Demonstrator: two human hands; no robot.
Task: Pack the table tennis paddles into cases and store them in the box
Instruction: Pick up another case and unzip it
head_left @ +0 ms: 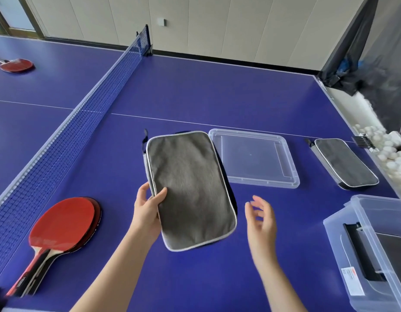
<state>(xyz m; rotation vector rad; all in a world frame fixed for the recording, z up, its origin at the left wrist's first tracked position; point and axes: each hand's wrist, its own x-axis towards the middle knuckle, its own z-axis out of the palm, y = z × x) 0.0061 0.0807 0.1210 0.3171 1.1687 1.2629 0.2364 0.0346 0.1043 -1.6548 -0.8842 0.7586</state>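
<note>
My left hand (pixel 149 210) grips the left edge of a grey paddle case (pixel 190 188) and holds it above the blue table (pixel 195 91). My right hand (pixel 261 218) hovers to the right of the case, fingers apart, holding nothing. Two red paddles (pixel 64 224) lie stacked at the near left beside the net. A second grey case (pixel 345 163) lies flat at the right. A clear plastic box (pixel 372 251) stands at the near right corner, with a dark case inside. Its clear lid (pixel 254 157) lies flat behind the held case.
The net (pixel 82 111) crosses the table on the left. Another red paddle (pixel 16 64) lies far left beyond the net. Several white balls (pixel 388 149) sit in a catch net off the table's right edge, under a black sheet.
</note>
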